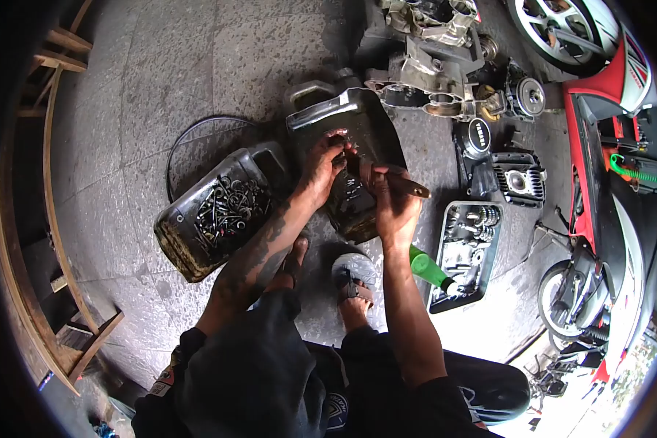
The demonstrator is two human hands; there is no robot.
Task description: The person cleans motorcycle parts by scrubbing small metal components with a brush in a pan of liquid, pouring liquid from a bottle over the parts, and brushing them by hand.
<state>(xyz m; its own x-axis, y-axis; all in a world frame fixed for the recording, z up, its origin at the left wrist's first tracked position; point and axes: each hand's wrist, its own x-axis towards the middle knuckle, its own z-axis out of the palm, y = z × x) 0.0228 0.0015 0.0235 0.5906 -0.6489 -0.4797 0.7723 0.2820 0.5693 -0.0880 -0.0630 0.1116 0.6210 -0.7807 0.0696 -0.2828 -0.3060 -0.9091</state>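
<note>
My right hand (393,208) is closed around a paintbrush; its brown handle (415,187) sticks out to the right. The bristle end points toward my left hand and is hard to make out. My left hand (323,166) is closed on a small dark part (338,151), mostly covered by the fingers. Both hands are over a cut-open plastic jerrycan (388,131) with dark liquid and a few small pieces inside. To the left, another cut-open jerrycan (175,252) holds many bolts (230,208).
Engine casings (423,84) stand at the upper right. A cylinder head (520,179) and a black cover marked YAMAHA (477,136) lie below them. A metal tray (445,305) holds gears, beside a green bottle (427,267). Red-and-white motorcycles (588,117) line the right; a wooden frame (51,204) is left.
</note>
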